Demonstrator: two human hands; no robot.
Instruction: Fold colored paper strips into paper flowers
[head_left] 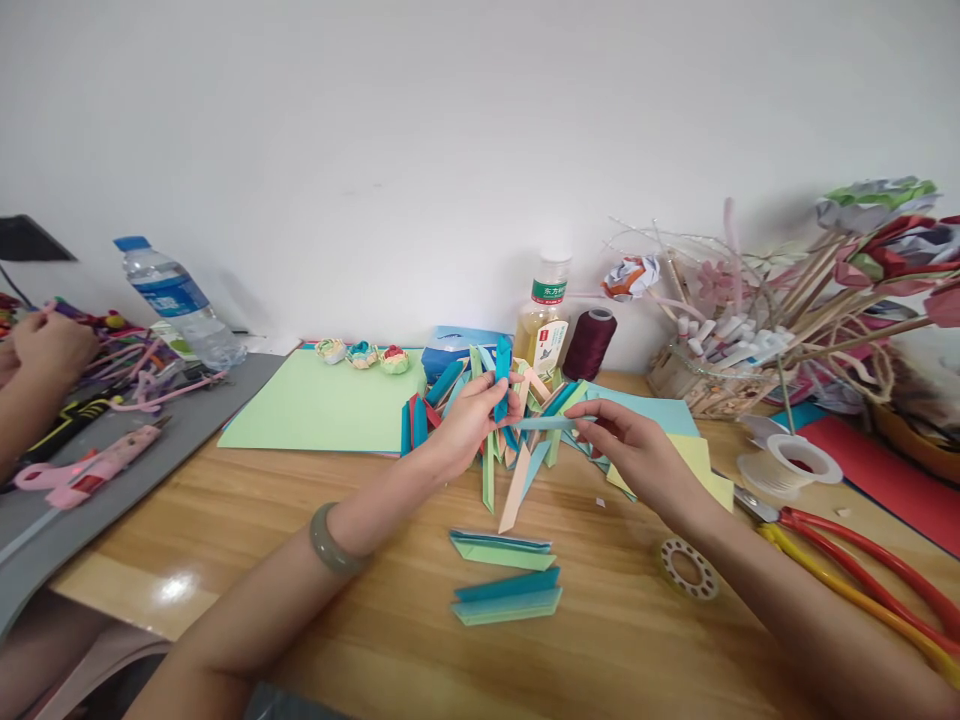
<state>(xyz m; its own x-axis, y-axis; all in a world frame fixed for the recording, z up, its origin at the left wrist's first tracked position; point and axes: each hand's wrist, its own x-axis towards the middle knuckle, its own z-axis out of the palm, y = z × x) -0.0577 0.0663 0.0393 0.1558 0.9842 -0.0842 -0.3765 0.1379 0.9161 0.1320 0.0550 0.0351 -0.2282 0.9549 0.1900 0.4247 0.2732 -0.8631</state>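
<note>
My left hand (480,418) is closed on a dark blue folded paper strip (502,375), held upright. Between the fingers of my right hand (622,435) is a light blue folded paper strip (547,424), lying level, its far end close to my left fingers. I cannot tell whether the two strips touch. Behind and below my hands spreads a pile of folded strips (489,480) in green, blue, peach and red. Nearer to me on the table lie two small groups of blue and green folded strips (502,550), (508,597).
Green paper sheets (322,410) carry several small paper rosettes (363,354). Behind the pile stand a drink bottle (553,310) and a maroon thread spool (590,345). Red-handled pliers (862,560), a white spool (789,466) and a tape ring (690,569) lie right. Another person's hands (52,350) work at left.
</note>
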